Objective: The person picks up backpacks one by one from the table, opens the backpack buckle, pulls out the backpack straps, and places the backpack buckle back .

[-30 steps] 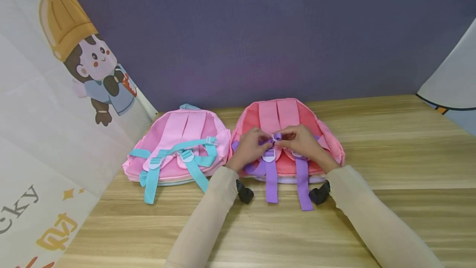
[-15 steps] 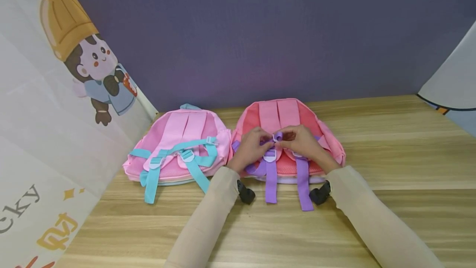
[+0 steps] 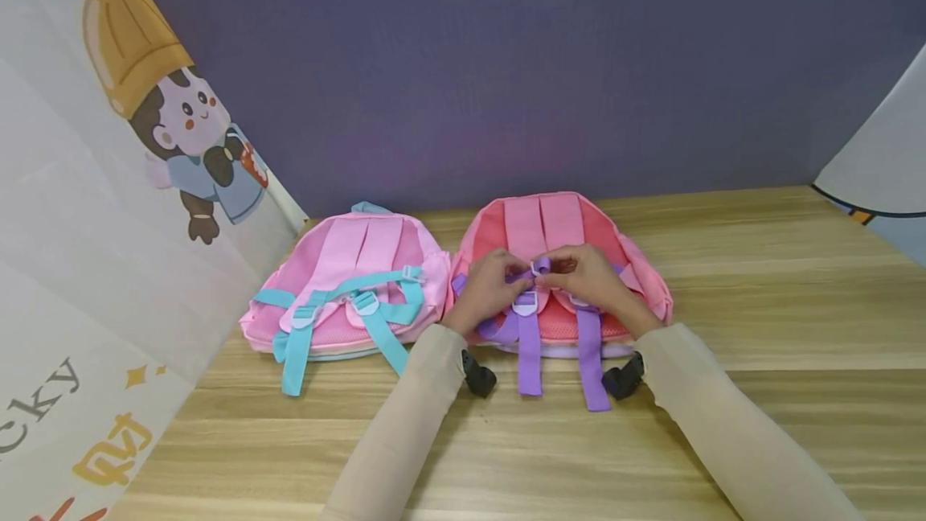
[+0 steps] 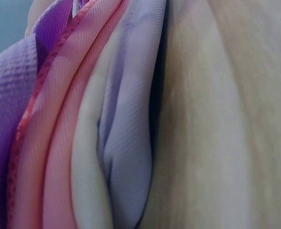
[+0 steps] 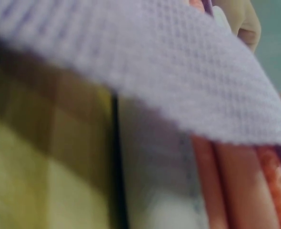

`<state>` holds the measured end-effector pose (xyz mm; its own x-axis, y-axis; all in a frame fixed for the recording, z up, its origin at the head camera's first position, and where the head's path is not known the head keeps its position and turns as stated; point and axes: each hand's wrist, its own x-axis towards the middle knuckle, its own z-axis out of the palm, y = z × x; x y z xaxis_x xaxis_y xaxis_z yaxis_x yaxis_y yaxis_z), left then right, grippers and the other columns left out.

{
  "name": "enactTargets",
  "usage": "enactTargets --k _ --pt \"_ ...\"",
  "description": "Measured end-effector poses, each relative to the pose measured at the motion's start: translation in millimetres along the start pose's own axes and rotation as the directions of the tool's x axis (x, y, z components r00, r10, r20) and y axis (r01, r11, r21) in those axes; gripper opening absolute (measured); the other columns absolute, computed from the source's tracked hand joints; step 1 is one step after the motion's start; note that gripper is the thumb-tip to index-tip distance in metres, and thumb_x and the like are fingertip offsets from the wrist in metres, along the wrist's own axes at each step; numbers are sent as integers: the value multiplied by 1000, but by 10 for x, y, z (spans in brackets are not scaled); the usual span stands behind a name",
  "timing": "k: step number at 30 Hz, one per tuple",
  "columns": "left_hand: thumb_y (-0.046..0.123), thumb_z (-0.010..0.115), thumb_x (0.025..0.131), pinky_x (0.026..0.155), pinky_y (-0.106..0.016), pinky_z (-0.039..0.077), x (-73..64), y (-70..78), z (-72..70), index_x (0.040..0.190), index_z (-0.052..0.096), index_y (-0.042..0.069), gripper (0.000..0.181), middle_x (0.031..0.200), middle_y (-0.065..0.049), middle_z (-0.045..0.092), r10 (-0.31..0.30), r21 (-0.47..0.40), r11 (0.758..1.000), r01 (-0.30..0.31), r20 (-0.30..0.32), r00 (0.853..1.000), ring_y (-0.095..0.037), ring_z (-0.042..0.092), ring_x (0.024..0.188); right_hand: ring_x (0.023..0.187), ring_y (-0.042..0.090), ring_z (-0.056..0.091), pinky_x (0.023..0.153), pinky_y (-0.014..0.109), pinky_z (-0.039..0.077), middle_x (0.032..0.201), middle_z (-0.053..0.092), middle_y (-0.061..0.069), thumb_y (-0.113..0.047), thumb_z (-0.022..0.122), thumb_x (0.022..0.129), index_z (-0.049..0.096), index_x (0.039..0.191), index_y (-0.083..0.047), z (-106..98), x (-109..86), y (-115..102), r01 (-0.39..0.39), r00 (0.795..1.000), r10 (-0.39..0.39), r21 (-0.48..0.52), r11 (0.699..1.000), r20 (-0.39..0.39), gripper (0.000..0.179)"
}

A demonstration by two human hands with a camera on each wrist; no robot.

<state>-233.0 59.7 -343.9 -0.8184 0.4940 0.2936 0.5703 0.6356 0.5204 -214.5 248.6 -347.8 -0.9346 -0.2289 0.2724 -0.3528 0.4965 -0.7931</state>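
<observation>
A coral-pink backpack lies with its strap side up on the table. Over its middle, both hands meet at a small white buckle on a purple strap. My left hand pinches the strap left of the buckle. From the other side, thumb and fingers of my right hand pinch it where a short loop stands up. Below hangs a white strap adjuster with a purple strap tail. The right wrist view is mostly filled by purple webbing; fingertips partly hide the buckle.
A light pink backpack with turquoise straps lies against the left side of the coral one. Behind both stands a dark blue-grey panel. A printed white panel borders the wooden table on the left.
Both hands stay at the buckle with almost no motion. The head view has shifted very slightly.
</observation>
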Motion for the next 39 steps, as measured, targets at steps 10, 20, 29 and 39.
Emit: enactTargets --k 10,20,29,39 --pt "17 67 88 91 -37 41 -9 35 -11 108 71 8 23 102 -6 66 -4 18 1000 3 15 1000 -18 60 97 92 25 67 73 16 50 101 70 19 -12 74 82 69 109 1 1 0 -12 9 1000 -9 9 1000 5 31" --pt "22 68 88 90 -39 37 10 22 10 107 73 12 22 100 -2 66 -6 50 999 5 22 1000 -15 59 98 86 14 65 73 19 51 98 71 17 -11 73 83 69 107 1 21 24 20 14 1000 -15 29 999 4 27" --pt "20 67 89 86 -36 37 7 22 30 108 72 11 22 100 -2 65 42 57 998 -41 -16 999 -16 59 98 88 19 66 73 18 51 99 70 19 -11 73 83 69 107 2 2 9 20 12 1000 -13 32 999 13 27" --pt "20 68 88 89 -38 38 4 32 28 109 72 10 24 102 -4 66 14 42 999 -13 -23 1000 -17 60 99 96 27 67 74 14 50 103 70 20 -11 73 83 69 108 3 6 -1 0 3 1000 -4 55 998 11 29"
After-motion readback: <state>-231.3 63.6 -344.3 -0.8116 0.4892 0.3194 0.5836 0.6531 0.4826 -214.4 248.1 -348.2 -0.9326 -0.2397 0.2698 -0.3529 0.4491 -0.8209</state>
